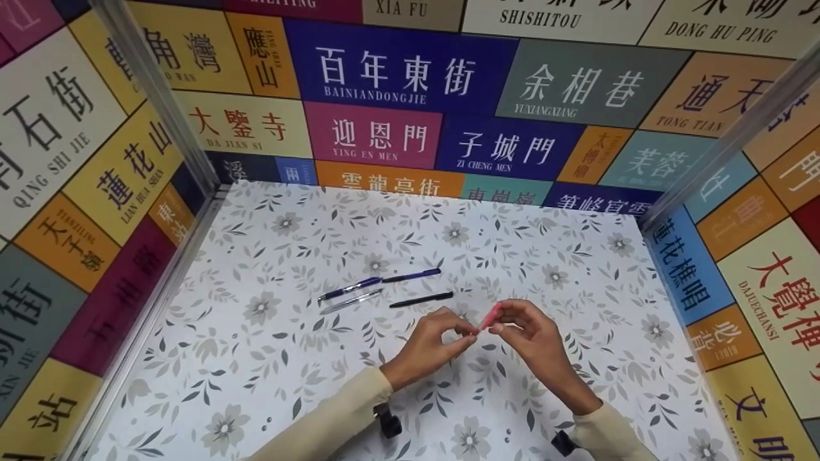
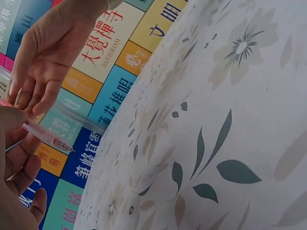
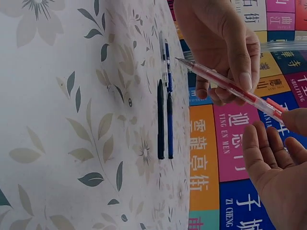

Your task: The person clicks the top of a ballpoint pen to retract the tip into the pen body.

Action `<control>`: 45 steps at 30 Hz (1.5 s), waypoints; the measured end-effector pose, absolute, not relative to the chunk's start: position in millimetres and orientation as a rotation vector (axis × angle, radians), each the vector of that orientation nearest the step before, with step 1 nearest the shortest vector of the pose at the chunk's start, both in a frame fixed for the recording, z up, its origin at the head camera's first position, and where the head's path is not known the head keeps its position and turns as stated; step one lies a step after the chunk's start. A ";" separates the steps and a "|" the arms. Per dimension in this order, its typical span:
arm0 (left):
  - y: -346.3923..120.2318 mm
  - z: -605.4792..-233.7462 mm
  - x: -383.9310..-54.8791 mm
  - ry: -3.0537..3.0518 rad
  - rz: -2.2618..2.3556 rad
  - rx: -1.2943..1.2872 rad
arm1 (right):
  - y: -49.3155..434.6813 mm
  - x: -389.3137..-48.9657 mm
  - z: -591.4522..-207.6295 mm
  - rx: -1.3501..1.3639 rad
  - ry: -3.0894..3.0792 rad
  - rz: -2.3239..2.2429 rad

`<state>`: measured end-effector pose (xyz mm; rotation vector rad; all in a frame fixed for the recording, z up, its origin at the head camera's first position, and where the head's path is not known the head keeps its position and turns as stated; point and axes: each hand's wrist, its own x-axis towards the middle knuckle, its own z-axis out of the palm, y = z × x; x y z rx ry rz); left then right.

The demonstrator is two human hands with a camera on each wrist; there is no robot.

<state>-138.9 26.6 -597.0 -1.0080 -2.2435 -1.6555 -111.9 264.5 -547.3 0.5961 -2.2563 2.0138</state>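
A slim see-through pen (image 1: 491,315) with red ink and a pinkish-red clip is held up over the table between both hands. My left hand (image 1: 435,341) pinches its barrel, the thumb lying along it in the right wrist view. Thumb and fingers of my right hand (image 1: 533,333) grip the rear end by the clip. The bare metal writing tip (image 2: 62,143) sticks out past the left fingers in the left wrist view. In the right wrist view the pen (image 3: 225,85) slants across, tip at upper left.
Left of the hands lie a black pen (image 1: 421,299), a dark blue pen (image 1: 413,276), another blue pen (image 1: 349,289) and a clear pen (image 1: 353,301). A flower-patterned cloth (image 1: 256,371) covers the table. Panels with colourful signs (image 1: 397,70) enclose three sides.
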 end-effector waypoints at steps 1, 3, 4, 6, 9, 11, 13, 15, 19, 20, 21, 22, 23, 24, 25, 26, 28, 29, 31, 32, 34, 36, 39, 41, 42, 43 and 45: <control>27.2 -597.1 -138.5 -2.238 -1.659 -1.013 | 263.7 -111.8 -546.9 0.605 -2.253 2.012; 28.2 -597.6 -138.0 -2.229 -1.665 -1.016 | 262.1 -111.7 -546.0 0.609 -2.255 2.007; 28.7 -597.8 -137.8 -2.227 -1.666 -1.015 | 261.5 -111.6 -545.5 0.608 -2.256 2.004; 29.3 -598.0 -137.3 -2.225 -1.672 -1.010 | 260.4 -111.5 -544.6 0.597 -2.259 1.999; 30.2 -598.0 -136.3 -2.224 -1.703 -0.996 | 259.0 -111.6 -543.7 0.598 -2.257 1.994; 30.7 -597.7 -135.5 -2.226 -1.728 -0.984 | 258.0 -112.0 -543.5 0.611 -2.252 1.989; 31.2 -597.5 -134.9 -2.233 -1.754 -0.964 | 256.9 -112.8 -543.5 0.635 -2.241 1.983; 31.6 -597.7 -134.5 -2.242 -1.776 -0.942 | 255.5 -113.8 -543.6 0.654 -2.224 1.985; 31.9 -598.2 -132.9 -2.271 -1.820 -0.889 | 252.2 -114.3 -543.2 0.685 -2.205 1.963; 32.0 -598.3 -132.4 -2.276 -1.828 -0.880 | 251.2 -114.3 -542.9 0.686 -2.209 1.948; 32.1 -598.1 -131.8 -2.280 -1.834 -0.871 | 250.4 -114.1 -542.6 0.688 -2.215 1.929; 32.3 -598.0 -131.2 -2.284 -1.840 -0.863 | 249.3 -114.0 -542.1 0.687 -2.225 1.909; 32.7 -597.8 -131.0 -2.283 -1.843 -0.857 | 248.3 -114.0 -541.6 0.680 -2.234 1.892; 32.9 -597.6 -130.7 -2.282 -1.849 -0.853 | 247.5 -114.2 -541.3 0.681 -2.241 1.876; 33.2 -597.6 -130.5 -2.281 -1.857 -0.847 | 246.9 -114.5 -541.1 0.682 -2.245 1.865; 33.4 -597.7 -130.3 -2.279 -1.866 -0.842 | 246.4 -114.7 -540.7 0.686 -2.246 1.857; 33.6 -597.9 -130.3 -2.278 -1.881 -0.828 | 245.4 -115.2 -540.2 0.697 -2.244 1.849; 33.8 -598.1 -130.4 -2.275 -1.889 -0.822 | 245.1 -115.3 -539.9 0.702 -2.241 1.846; 34.0 -598.7 -130.4 -2.266 -1.907 -0.812 | 244.4 -115.6 -539.3 0.722 -2.234 1.832; 34.1 -598.8 -130.3 -2.260 -1.914 -0.807 | 244.1 -115.8 -539.1 0.733 -2.233 1.819; 33.9 -598.9 -130.0 -2.252 -1.924 -0.801 | 243.6 -116.3 -538.7 0.756 -2.234 1.791; 33.6 -598.7 -129.4 -2.245 -1.937 -0.793 | 243.0 -117.0 -538.6 0.782 -2.230 1.757; 33.3 -597.5 -128.6 -2.243 -1.966 -0.778 | 242.4 -117.9 -538.6 0.811 -2.228 1.725; 33.1 -596.3 -128.1 -2.241 -1.990 -0.767 | 242.1 -118.5 -538.6 0.833 -2.223 1.719; 32.9 -595.7 -127.8 -2.242 -1.999 -0.762 | 242.0 -118.9 -538.6 0.844 -2.221 1.719; 32.7 -595.0 -127.6 -2.243 -2.010 -0.757 | 242.1 -119.1 -538.7 0.853 -2.221 1.723; 32.1 -594.1 -127.1 -2.248 -2.018 -0.753 | 242.2 -119.8 -539.2 0.879 -2.214 1.728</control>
